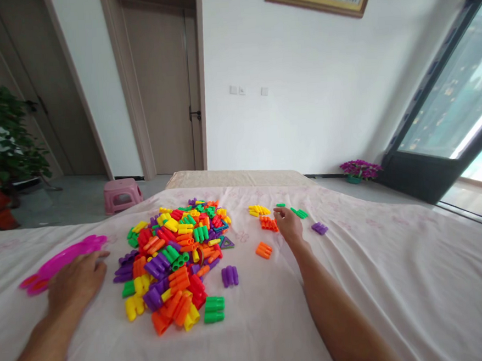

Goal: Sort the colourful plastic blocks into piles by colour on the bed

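On the pale tablecloth [268, 332], a green block [214, 309] lies nearest, at the edge of a heap of coloured blocks [172, 255]. These building blocks look like short tubes joined side by side. The heap is loose and uneven, so a tug at a low piece could send upper ones sliding.

The left hand [77, 275] is palm down left of the heap, its fingers loosely apart and apparently holding nothing. It overlaps a pink tray [65, 260]; whether they touch I cannot tell. Pressing on the rim could tip or shift it.

Right of the heap lie a loose purple block [230, 276] and an orange block [264, 250]. Beyond them, the right hand [289, 224] is just beside an orange row [269, 223]. Its fingers are bent, but I cannot tell whether they pinch anything. A careless brush there could knock that row askew, or disturb the yellow row [259, 210] and green pieces [299, 213] close by. The soft cloth has creases; if a forearm dragged it, the small pieces might shift too.

Farther off stands a pink stool [122, 195].
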Available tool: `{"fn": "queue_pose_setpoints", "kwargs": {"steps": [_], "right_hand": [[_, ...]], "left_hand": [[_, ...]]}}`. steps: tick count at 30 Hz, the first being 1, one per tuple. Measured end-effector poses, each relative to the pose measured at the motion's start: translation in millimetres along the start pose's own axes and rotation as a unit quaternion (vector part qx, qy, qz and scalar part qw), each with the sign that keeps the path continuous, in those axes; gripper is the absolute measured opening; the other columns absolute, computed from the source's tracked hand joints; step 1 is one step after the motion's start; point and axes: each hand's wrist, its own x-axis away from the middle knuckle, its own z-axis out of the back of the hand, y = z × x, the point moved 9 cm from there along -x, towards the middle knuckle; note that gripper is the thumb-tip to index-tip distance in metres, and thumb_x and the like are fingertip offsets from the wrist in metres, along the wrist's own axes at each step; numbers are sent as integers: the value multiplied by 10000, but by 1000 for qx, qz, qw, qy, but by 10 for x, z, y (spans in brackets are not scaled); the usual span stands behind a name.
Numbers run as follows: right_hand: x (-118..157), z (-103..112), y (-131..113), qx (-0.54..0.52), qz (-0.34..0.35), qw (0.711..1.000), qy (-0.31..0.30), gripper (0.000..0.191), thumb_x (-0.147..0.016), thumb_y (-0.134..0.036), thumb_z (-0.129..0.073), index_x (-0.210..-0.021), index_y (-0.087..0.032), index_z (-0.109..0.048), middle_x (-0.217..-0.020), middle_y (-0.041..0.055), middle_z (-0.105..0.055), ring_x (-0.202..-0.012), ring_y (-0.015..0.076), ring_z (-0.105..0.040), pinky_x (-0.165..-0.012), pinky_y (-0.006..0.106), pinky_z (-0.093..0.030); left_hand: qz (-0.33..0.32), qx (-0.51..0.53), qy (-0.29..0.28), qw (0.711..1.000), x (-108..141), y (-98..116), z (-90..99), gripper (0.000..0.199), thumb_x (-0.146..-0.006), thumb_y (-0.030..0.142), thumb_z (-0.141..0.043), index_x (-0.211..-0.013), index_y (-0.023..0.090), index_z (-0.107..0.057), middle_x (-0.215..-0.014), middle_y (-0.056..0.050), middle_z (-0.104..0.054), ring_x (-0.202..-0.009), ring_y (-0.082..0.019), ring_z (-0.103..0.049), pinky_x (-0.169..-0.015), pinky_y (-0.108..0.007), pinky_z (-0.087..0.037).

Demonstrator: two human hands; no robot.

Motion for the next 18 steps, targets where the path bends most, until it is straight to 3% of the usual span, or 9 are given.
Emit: {"fn": "queue_pose_setpoints", "kwargs": {"steps": [3, 6, 8, 13, 16, 18], "right_hand": [[206, -349, -513, -112, 122, 980, -107, 235, -927, -268, -637, -1059, -206, -821, -1010, 60, -803, -917, 211, -723, -818, 294, -523], [601, -674, -1023, -176, 234, 928, -229, 153, -877, -213, -713, -976, -209, -829, -968, 41, -784, -850, 180, -702, -774, 276, -524], [859, -810, -1251, -178, 280, 901, -280, 150, -853, -184, -763, -982, -211, -835, -958, 35, -764, -802, 158, -676, -735, 258, -511], [1279, -911, -1549, -122, 379, 866, -302, 305, -848, -156, -825, -1132, -266, -821, -1039, 32, -742, -904, 172, -669, -810, 269, -513], [1395, -937, -1618, -82, 421, 850, -307, 205, -861, -156, -823, -1050, -237, -820, -1036, 43, -741, -1002, 203, -665, -846, 280, -499], [1356, -933, -1605, -83, 406, 856, -310, 153, -860, -151, -821, -1001, -210, -805, -1012, 43, -740, -962, 196, -664, -818, 272, -491]], "left_hand": [[-3, 6, 0, 1000, 20, 20, 20, 553, -1011, 359, -354, -1399, 179, -705, -1418, -190, -681, -1249, -361, -646, -1029, -488, -494], [-1, 7, -1, 1000, 33, 27, 37, 543, -1015, 356, -363, -1400, 178, -702, -1422, -184, -683, -1267, -351, -637, -1039, -476, -489], [0, 8, -2, 1000, 38, 32, 47, 544, -1017, 356, -356, -1399, 178, -701, -1422, -180, -684, -1268, -349, -637, -1038, -470, -492], [-2, 6, 2, 1000, 48, 53, 69, 564, -1024, 357, -317, -1392, 177, -705, -1415, -187, -682, -1261, -366, -639, -1023, -484, -496], [1, 4, 1, 1000, 52, 46, 63, 565, -1029, 356, -311, -1399, 182, -701, -1413, -183, -683, -1261, -354, -642, -1024, -472, -492], [3, 0, 3, 1000, 49, 38, 59, 566, -1029, 356, -313, -1406, 180, -697, -1408, -184, -685, -1252, -348, -647, -1027, -465, -493]]}}
